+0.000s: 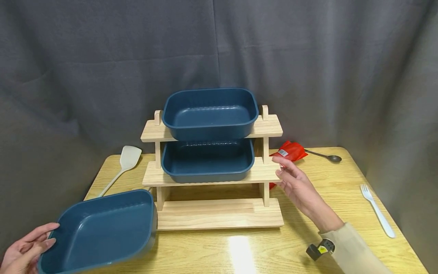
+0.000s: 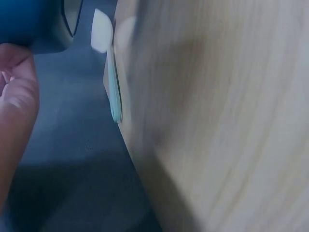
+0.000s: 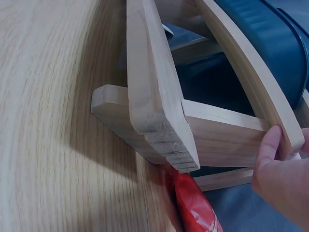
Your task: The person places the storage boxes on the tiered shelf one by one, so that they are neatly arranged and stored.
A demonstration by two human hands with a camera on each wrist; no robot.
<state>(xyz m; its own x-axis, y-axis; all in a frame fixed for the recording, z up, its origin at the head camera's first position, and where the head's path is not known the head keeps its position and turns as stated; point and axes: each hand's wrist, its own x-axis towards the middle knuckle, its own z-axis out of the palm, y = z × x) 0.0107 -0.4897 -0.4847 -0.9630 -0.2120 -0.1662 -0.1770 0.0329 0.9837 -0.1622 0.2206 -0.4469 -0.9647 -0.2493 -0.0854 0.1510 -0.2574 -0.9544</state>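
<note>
At table's front-left: left hand (image 1: 24,247) grips blue tray (image 1: 102,232); right hand (image 1: 295,182), fingers straight, steadies wooden rack (image 1: 219,213). Slide level onto bottom shelf.

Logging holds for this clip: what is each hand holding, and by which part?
The left hand grips the blue tray by its near-left rim. The right hand only touches the wooden rack at its middle shelf's right end.

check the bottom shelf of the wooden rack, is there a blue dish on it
No, the bottom shelf of the wooden rack is bare; the third blue dish is in the left hand.
</note>
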